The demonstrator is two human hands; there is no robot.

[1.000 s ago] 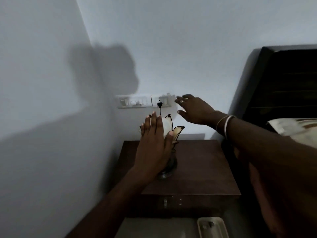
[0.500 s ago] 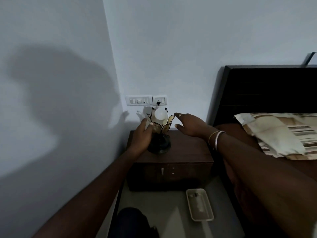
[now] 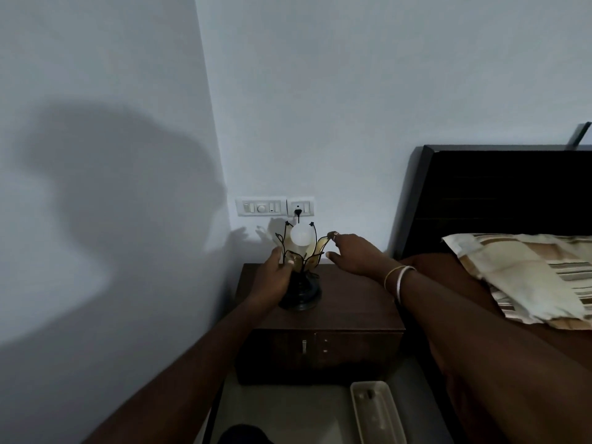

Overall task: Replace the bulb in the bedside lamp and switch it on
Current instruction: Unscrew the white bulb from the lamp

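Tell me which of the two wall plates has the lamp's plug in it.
The smaller right-hand wall plate, nearer the bed: a black plug sits in it, directly above the bulb. The wider left plate shows no plug.

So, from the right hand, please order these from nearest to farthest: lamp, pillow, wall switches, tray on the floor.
From the right hand:
1. Lamp, just left, at the fingertips.
2. Wall switches, above and left.
3. Pillow, far right on the bed.
4. Tray, on the floor below.

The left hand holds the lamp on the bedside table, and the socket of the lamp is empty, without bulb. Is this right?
Not quite. In the head view the left hand does hold the lamp on the bedside table, but a white bulb sits among the petals.
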